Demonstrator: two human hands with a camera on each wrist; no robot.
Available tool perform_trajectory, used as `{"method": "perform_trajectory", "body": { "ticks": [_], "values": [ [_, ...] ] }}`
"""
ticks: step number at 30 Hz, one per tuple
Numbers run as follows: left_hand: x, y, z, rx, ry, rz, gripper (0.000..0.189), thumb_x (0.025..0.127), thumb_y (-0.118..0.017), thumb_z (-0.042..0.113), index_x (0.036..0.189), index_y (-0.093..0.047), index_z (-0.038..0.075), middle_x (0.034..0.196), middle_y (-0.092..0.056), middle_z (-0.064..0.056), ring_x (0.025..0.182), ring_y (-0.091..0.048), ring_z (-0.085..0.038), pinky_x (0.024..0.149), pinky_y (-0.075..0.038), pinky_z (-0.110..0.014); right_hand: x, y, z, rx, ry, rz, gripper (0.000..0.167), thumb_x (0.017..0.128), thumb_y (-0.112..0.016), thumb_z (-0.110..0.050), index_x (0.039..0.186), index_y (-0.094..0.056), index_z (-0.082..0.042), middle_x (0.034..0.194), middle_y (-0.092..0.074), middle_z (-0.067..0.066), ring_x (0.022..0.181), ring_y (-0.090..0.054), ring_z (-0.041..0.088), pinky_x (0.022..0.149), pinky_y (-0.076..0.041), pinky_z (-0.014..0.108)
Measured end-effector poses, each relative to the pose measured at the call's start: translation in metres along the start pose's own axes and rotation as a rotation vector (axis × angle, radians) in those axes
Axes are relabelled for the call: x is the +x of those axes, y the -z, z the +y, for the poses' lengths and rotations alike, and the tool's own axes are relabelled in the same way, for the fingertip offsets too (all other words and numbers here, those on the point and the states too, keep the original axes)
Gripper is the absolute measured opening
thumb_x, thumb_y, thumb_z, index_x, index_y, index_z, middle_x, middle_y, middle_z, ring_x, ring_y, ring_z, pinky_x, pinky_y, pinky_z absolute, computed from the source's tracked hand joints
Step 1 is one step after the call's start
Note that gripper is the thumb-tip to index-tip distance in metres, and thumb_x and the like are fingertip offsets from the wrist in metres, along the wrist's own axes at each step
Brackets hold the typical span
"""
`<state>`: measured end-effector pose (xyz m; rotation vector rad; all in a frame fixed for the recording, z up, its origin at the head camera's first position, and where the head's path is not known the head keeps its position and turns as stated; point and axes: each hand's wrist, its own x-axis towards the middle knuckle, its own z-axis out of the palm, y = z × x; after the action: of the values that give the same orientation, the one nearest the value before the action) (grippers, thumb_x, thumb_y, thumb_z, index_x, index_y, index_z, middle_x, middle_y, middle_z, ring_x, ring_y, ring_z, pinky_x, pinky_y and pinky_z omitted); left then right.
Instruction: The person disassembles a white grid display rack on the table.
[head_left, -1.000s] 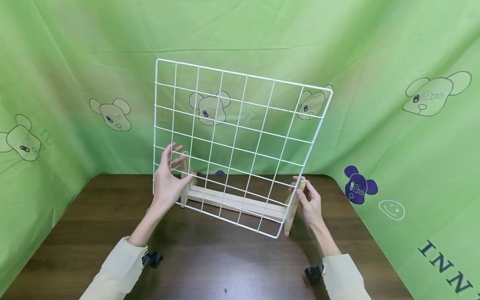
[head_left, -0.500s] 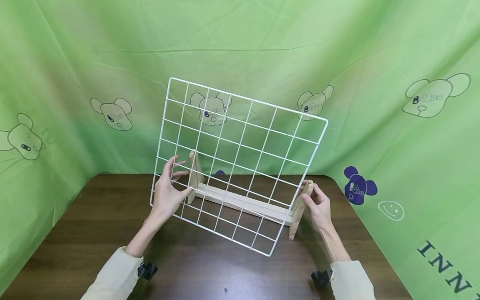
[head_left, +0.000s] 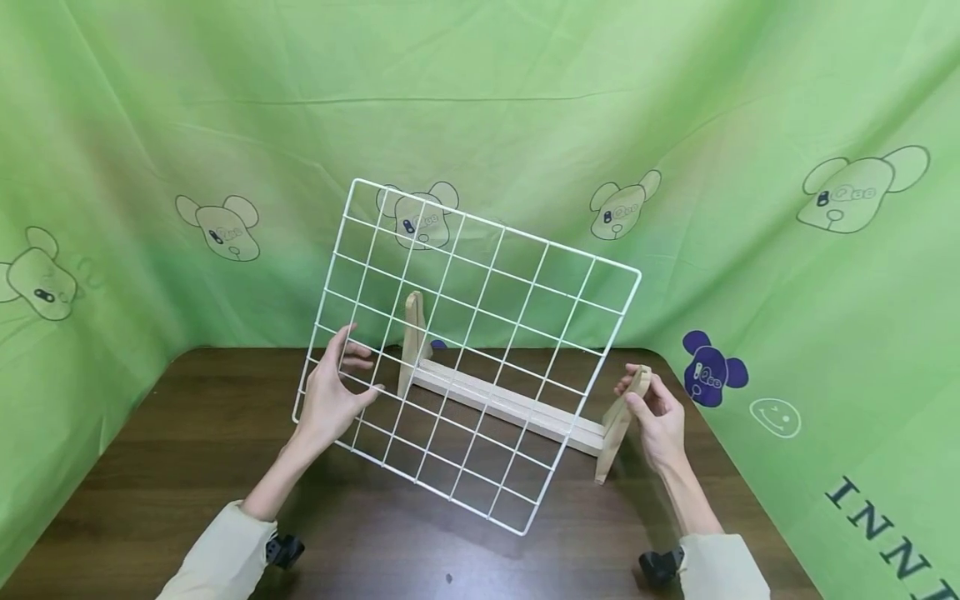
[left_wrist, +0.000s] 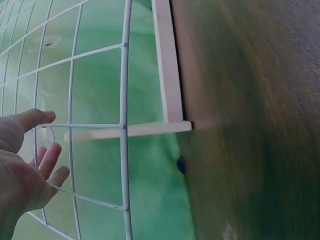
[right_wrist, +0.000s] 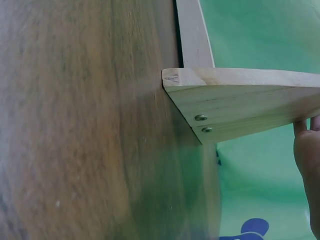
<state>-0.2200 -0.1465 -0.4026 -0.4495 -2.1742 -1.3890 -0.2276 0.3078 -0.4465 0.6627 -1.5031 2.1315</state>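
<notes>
Head view: a wooden stand (head_left: 510,410) is on the brown table (head_left: 420,550), a low bar joining two end boards, its right end nearer the person. In front of the stand, and overlapping its left end and bar, is a white wire grid (head_left: 477,309), tilted, its right side lower. The left hand (head_left: 326,404), left of the stand, holds the grid near its lower left corner, thumb and fingers spread wide across the wires; which wires they press, I cannot tell. The right hand (head_left: 660,421) pinches the top of the stand's right end board (head_left: 617,429) between thumb and fingers. The right wrist view shows two screws (right_wrist: 201,118) low on that board's outer face. Behind the stand hangs a green cloth (head_left: 487,100) printed with cartoon heads (head_left: 225,229).
</notes>
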Motion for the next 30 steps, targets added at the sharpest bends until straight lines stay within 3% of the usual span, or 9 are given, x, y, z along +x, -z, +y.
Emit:
{"method": "perform_trajectory", "body": {
  "ticks": [4, 12, 23, 30],
  "values": [
    [-0.002, 0.001, -0.005, 0.010, 0.005, -0.024, 0.095, 0.060, -0.080, -0.014, 0.143, -0.038, 0.006, 0.108, -0.063, -0.012, 0.092, -0.066, -0.024, 0.084, -0.050, -0.044, -0.001, 0.003, -0.002, -0.015, -0.001, 0.013, 0.035, 0.088, -0.052, 0.020, 0.123, -0.052, 0.018, 0.101, -0.063, 0.016, 0.094, -0.062, 0.024, 0.089, -0.051, 0.032],
    [-0.006, 0.003, -0.012, 0.019, -0.034, -0.075, 0.094, 0.060, -0.079, -0.016, 0.142, -0.039, 0.004, 0.108, -0.064, -0.011, 0.092, -0.065, -0.027, 0.095, -0.042, -0.047, -0.003, 0.006, -0.007, -0.013, 0.000, 0.040, 0.034, 0.087, -0.053, 0.020, 0.121, -0.053, 0.019, 0.099, -0.064, 0.014, 0.092, -0.063, 0.023, 0.089, -0.051, 0.032],
    [-0.010, 0.012, -0.024, 0.036, -0.023, -0.159, 0.095, 0.059, -0.080, -0.016, 0.142, -0.038, 0.007, 0.109, -0.063, -0.012, 0.092, -0.066, -0.025, 0.086, -0.048, -0.048, -0.011, 0.012, -0.021, -0.011, -0.020, -0.148, 0.038, 0.093, -0.048, 0.013, 0.131, -0.045, 0.017, 0.105, -0.062, 0.017, 0.098, -0.063, 0.024, 0.094, -0.047, 0.029],
    [-0.012, 0.019, -0.029, 0.051, -0.018, -0.183, 0.095, 0.059, -0.079, -0.017, 0.142, -0.038, 0.005, 0.108, -0.063, -0.013, 0.091, -0.066, -0.024, 0.082, -0.051, -0.041, -0.012, 0.014, -0.023, -0.016, -0.037, -0.140, 0.032, 0.094, -0.050, 0.012, 0.125, -0.052, 0.015, 0.104, -0.065, 0.015, 0.097, -0.065, 0.023, 0.092, -0.048, 0.029]
  ]
}}
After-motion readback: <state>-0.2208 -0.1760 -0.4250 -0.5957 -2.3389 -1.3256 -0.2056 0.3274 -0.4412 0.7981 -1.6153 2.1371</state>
